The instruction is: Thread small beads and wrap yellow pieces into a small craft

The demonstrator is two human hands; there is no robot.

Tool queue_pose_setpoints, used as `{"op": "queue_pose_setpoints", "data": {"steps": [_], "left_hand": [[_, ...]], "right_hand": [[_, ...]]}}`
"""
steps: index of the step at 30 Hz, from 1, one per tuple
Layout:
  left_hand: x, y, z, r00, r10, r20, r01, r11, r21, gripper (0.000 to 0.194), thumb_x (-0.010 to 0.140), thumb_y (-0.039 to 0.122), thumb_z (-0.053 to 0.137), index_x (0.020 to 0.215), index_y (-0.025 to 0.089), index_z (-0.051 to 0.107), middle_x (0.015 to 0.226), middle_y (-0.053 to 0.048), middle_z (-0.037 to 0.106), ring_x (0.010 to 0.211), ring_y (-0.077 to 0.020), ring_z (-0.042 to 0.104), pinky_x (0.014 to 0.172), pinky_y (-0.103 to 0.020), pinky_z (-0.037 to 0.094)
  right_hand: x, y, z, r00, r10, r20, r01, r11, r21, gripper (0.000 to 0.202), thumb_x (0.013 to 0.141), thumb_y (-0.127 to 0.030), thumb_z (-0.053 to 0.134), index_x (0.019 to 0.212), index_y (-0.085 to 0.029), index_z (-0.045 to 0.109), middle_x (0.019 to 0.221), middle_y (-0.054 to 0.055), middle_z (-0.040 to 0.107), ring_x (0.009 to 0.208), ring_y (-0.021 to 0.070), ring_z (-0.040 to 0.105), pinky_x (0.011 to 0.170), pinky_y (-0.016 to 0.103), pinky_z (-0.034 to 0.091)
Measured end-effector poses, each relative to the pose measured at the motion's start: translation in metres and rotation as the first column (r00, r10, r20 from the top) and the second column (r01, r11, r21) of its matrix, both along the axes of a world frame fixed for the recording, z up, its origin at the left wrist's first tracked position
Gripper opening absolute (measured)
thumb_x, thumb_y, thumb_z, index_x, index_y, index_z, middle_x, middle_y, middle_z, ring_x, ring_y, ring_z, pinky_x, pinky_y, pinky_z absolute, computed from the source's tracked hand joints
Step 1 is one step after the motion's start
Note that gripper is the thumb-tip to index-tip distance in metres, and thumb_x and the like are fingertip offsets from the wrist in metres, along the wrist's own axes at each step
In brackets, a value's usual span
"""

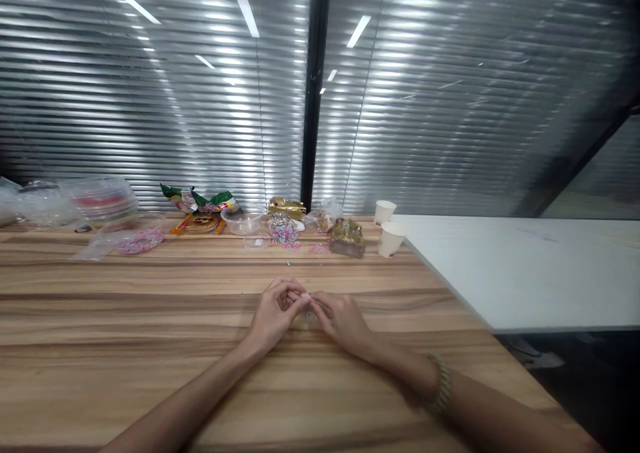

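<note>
My left hand (275, 311) and my right hand (344, 320) meet fingertip to fingertip above the wooden table (200, 360). Both are closed in a pinch on something small and pale, too small to name. A short, thin greyish piece (309, 318) hangs just below the fingertips. A bracelet circles my right wrist. Beyond the hands lies a pile of small pink, blue and white pieces (284, 230), beside a clear round bowl (242, 222).
Two paper cups (391, 239) stand at the back right, near a gold package (347, 237). Green snack bags (200, 200), a clear bag of pink pieces (140, 240) and stacked plastic containers (103, 196) line the back left. A white table (480, 273) adjoins on the right.
</note>
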State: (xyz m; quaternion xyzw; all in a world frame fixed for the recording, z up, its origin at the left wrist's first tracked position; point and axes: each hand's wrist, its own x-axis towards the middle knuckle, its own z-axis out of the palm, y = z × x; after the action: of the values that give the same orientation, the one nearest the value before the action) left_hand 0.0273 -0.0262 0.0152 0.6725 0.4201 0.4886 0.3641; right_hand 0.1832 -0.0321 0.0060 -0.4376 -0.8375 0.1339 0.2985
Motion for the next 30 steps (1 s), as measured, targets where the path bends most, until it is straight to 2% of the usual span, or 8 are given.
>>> {"op": "queue_pose_setpoints", "data": {"steps": [5, 9, 14, 16, 20, 23, 27, 30], "left_hand": [[0.0, -0.005, 0.0, 0.992, -0.065, -0.108, 0.078, 0.99, 0.122, 0.017, 0.076, 0.023, 0.051, 0.091, 0.017, 0.054, 0.088, -0.004, 0.05, 0.066, -0.0103, 0.052, 0.065, -0.026, 0.045], [0.0, -0.01, 0.0, 0.972, -0.045, -0.229, 0.097, 0.971, 0.22, 0.02, 0.078, 0.019, 0.046, 0.098, 0.019, 0.044, 0.089, -0.005, 0.05, 0.07, -0.0121, 0.052, 0.067, -0.026, 0.045], [-0.001, -0.012, -0.001, 0.903, -0.089, -0.421, 0.262, 0.889, 0.376, 0.021, 0.082, 0.013, 0.037, 0.101, 0.02, 0.04, 0.094, -0.008, 0.049, 0.087, -0.0156, 0.05, 0.074, -0.028, 0.043], [-0.002, -0.012, -0.003, 0.888, -0.088, -0.452, 0.292, 0.867, 0.404, 0.023, 0.082, 0.012, 0.036, 0.103, 0.02, 0.038, 0.096, -0.008, 0.049, 0.09, -0.0158, 0.049, 0.075, -0.028, 0.042], [-0.004, -0.009, -0.006, 0.929, -0.029, -0.369, 0.186, 0.898, 0.398, 0.027, 0.08, 0.015, 0.042, 0.106, 0.02, 0.035, 0.094, -0.007, 0.048, 0.079, -0.0131, 0.052, 0.069, -0.027, 0.044], [-0.005, -0.007, -0.004, 0.948, -0.018, -0.317, 0.126, 0.937, 0.325, 0.03, 0.078, 0.019, 0.046, 0.106, 0.02, 0.034, 0.092, -0.005, 0.05, 0.074, -0.0119, 0.053, 0.067, -0.026, 0.044], [-0.006, -0.004, 0.002, 0.962, -0.016, -0.272, 0.071, 0.979, 0.193, 0.029, 0.078, 0.024, 0.047, 0.104, 0.019, 0.036, 0.091, -0.005, 0.052, 0.074, -0.0128, 0.053, 0.066, -0.026, 0.044], [-0.009, -0.003, 0.006, 0.961, -0.022, -0.274, 0.071, 0.983, 0.17, 0.026, 0.078, 0.025, 0.046, 0.102, 0.018, 0.038, 0.093, -0.006, 0.051, 0.078, -0.0138, 0.053, 0.065, -0.027, 0.045]], "right_hand": [[0.0, 0.001, -0.003, 0.999, 0.004, 0.042, -0.004, 1.0, 0.008, 0.023, 0.082, -0.018, 0.041, 0.097, -0.02, 0.058, 0.084, 0.004, 0.066, 0.07, 0.0155, 0.059, 0.064, 0.022, 0.039], [0.001, 0.001, -0.003, 0.999, -0.001, 0.054, 0.001, 1.0, -0.008, 0.023, 0.08, -0.017, 0.042, 0.096, -0.021, 0.058, 0.083, 0.004, 0.065, 0.07, 0.0151, 0.058, 0.064, 0.021, 0.038], [0.0, 0.002, -0.002, 0.999, -0.039, -0.011, 0.038, 0.998, -0.048, 0.02, 0.084, -0.024, 0.039, 0.085, -0.018, 0.058, 0.075, 0.003, 0.064, 0.063, 0.0135, 0.056, 0.058, 0.02, 0.036], [0.0, 0.003, -0.002, 0.997, -0.056, -0.058, 0.053, 0.997, -0.064, 0.023, 0.085, -0.027, 0.037, 0.08, -0.018, 0.057, 0.071, 0.002, 0.063, 0.061, 0.0127, 0.054, 0.057, 0.02, 0.035], [-0.001, 0.005, -0.002, 0.98, -0.067, -0.186, 0.051, 0.995, -0.089, 0.029, 0.087, -0.031, 0.032, 0.076, -0.016, 0.054, 0.068, 0.002, 0.059, 0.06, 0.0114, 0.051, 0.057, 0.02, 0.035], [0.0, 0.005, 0.0, 0.962, -0.062, -0.266, 0.033, 0.993, -0.112, 0.032, 0.088, -0.032, 0.031, 0.067, -0.016, 0.049, 0.06, 0.0, 0.052, 0.055, 0.0099, 0.046, 0.055, 0.02, 0.035], [0.0, 0.005, 0.005, 0.926, 0.023, -0.377, -0.098, 0.978, -0.183, 0.033, 0.088, -0.034, 0.029, 0.065, -0.017, 0.044, 0.054, -0.003, 0.043, 0.05, 0.0078, 0.041, 0.051, 0.019, 0.034], [0.0, 0.004, 0.009, 0.9, 0.102, -0.424, -0.228, 0.939, -0.258, 0.033, 0.088, -0.037, 0.028, 0.068, -0.016, 0.044, 0.055, -0.003, 0.042, 0.049, 0.0072, 0.04, 0.049, 0.018, 0.034]]}}
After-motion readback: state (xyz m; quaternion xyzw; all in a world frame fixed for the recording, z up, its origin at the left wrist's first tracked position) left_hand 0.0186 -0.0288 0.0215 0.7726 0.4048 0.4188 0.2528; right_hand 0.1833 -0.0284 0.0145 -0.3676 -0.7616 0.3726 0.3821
